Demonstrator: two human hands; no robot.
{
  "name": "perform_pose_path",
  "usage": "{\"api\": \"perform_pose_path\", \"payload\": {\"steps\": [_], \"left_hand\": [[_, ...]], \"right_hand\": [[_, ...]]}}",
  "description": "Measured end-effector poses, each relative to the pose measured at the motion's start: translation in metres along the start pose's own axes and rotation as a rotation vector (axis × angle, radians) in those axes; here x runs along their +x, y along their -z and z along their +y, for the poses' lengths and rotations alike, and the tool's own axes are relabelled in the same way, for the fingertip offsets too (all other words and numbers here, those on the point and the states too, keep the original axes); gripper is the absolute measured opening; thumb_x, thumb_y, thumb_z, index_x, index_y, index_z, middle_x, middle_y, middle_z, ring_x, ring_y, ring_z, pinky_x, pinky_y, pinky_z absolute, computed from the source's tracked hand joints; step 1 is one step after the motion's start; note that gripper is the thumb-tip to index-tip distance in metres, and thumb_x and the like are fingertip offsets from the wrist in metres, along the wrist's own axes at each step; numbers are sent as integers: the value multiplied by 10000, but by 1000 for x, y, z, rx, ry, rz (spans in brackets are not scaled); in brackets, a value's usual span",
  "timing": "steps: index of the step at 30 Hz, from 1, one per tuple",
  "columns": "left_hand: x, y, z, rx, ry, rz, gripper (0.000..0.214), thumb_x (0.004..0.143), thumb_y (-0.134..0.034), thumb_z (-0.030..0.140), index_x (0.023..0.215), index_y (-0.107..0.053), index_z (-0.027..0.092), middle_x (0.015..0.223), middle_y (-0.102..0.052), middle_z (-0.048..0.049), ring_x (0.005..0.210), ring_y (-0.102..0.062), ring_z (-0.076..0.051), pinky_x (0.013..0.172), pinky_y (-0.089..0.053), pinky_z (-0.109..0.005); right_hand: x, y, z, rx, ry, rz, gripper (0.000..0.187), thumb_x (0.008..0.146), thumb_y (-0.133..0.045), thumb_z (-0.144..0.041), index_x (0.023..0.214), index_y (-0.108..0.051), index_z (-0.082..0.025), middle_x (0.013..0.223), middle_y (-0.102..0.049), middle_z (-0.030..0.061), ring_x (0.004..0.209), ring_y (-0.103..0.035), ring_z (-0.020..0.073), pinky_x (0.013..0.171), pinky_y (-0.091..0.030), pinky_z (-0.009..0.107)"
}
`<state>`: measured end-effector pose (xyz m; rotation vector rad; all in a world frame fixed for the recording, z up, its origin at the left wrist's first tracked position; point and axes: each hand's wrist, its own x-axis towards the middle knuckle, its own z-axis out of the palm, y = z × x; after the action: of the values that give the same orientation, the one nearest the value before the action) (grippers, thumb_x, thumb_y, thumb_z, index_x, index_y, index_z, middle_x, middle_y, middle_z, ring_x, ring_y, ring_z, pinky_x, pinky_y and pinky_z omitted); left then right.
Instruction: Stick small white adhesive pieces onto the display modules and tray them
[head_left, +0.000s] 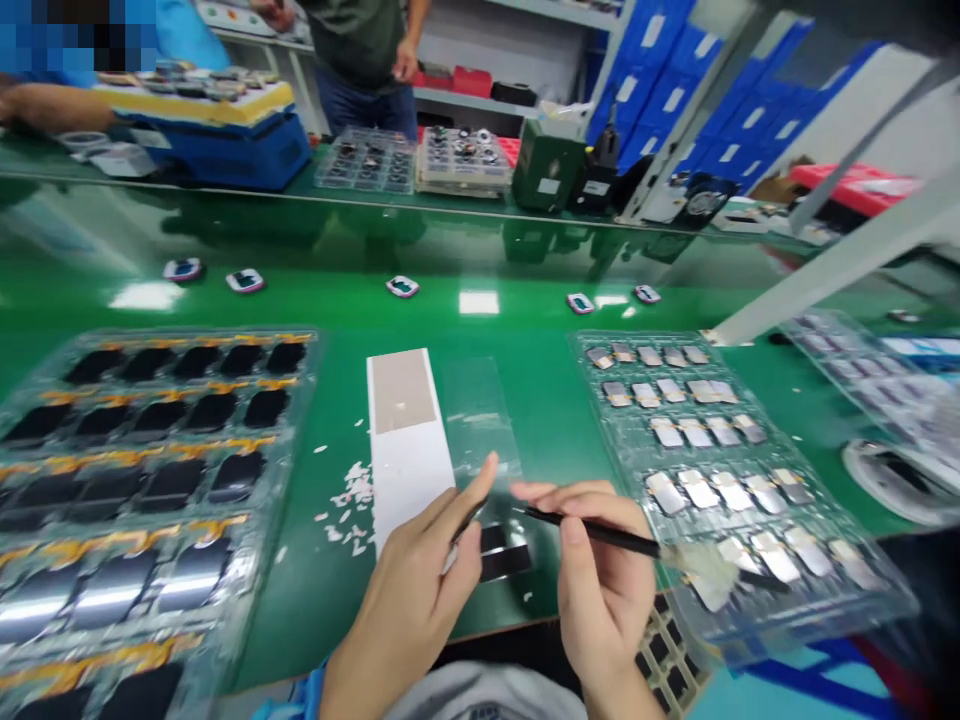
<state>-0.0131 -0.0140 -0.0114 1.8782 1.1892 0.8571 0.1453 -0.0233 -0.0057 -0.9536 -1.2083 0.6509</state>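
The right hand (607,580) pinches a slim black-handled brush (592,534), its long axis pointing sideways toward a clear plastic tray (600,440); the half-curled left hand (405,590) sits nearer the black strips (504,556) on the green worktop (315,600).

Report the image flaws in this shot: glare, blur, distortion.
Head view: bright light reflections flare on the glossy green bench; wide-angle distortion bows the bench's far edge and stretches the clear plastic tray at left, its near corner looking soft; a pixelated patch covers the top-left corner.
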Motion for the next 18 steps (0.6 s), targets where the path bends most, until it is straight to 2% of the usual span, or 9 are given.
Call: {"api": "perform_pose_path", "payload": {"steps": [2, 4, 6, 8, 10, 12, 14, 15, 18], "left_hand": [[-2, 1, 1, -80, 11, -12, 461, 1042, -372, 287, 1500, -427, 300, 1290, -673, -61, 1125, -661, -197, 915, -555, -288], [-4, 1, 4, -138, 3, -52, 443, 1041, -384, 330, 1473, -477, 301, 1351, -652, -53, 1198, -638, -223, 964, -547, -318], [-4, 0, 8, -175, -5, -109, 443, 1032, -392, 381, 1447, -521, 293, 1246, -711, -67, 1132, -674, -243, 914, -576, -329], [-3, -1, 11, -183, 22, -154, 476, 1028, -381, 417, 1477, -481, 295, 987, -760, -70, 918, -723, -236, 772, -611, -314], [-2, -3, 12, -177, 58, -162, 547, 1030, -356, 433, 1558, -312, 299, 754, -688, -26, 665, -678, -194, 629, -590, -277], [0, -4, 11, -169, 81, -122, 616, 1031, -342, 439, 1595, -153, 277, 665, -582, 17, 527, -583, -153, 565, -543, -249], [1, -6, 11, -146, 97, -41, 633, 1026, -354, 445, 1591, -146, 247, 654, -523, 34, 503, -536, -135, 551, -505, -233], [2, -6, 11, -125, 111, -4, 622, 1023, -365, 443, 1580, -178, 238, 652, -506, 39, 500, -523, -130, 539, -487, -225], [4, -10, 15, -45, 150, 45, 596, 1009, -403, 420, 1550, -240, 231, 638, -475, 60, 438, -455, -106, 470, -424, -201]], "right_hand": [[3, 11, -2, -144, -42, -113, 222, 995, -419, -136, 1016, -619, -229, 868, -579, 18, 838, -627, 160, 739, -534, 312], [4, 17, -7, -271, -96, -266, 157, 945, -514, -161, 1006, -647, -219, 830, -548, 4, 758, -576, 143, 662, -481, 265], [5, 20, -16, -302, -137, -397, 91, 869, -612, -170, 944, -652, -203, 795, -529, -12, 711, -548, 133, 620, -448, 243], [7, 23, -24, -293, -168, -466, 30, 836, -642, -170, 832, -633, -199, 754, -521, -26, 678, -532, 121, 596, -423, 225], [17, 35, -28, -350, -204, -454, 97, 861, -609, -187, 765, -612, -204, 727, -531, -29, 653, -525, 115, 583, -407, 219], [34, 59, -22, -558, -247, -356, 145, 892, -566, -250, 759, -607, -210, 704, -557, -22, 631, -526, 123, 582, -402, 230], [56, 91, -8, -914, -287, -193, 212, 904, -519, -345, 756, -588, -210, 656, -558, -13, 593, -509, 140, 571, -392, 250], [68, 107, 2, -993, -304, -147, 219, 884, -530, -373, 755, -579, -204, 626, -537, -10, 570, -486, 148, 555, -369, 261], [93, 146, 28, -1101, -354, -158, 263, 829, -559, -405, 653, -516, -215, 549, -504, -17, 495, -442, 140, 495, -316, 258]]}}
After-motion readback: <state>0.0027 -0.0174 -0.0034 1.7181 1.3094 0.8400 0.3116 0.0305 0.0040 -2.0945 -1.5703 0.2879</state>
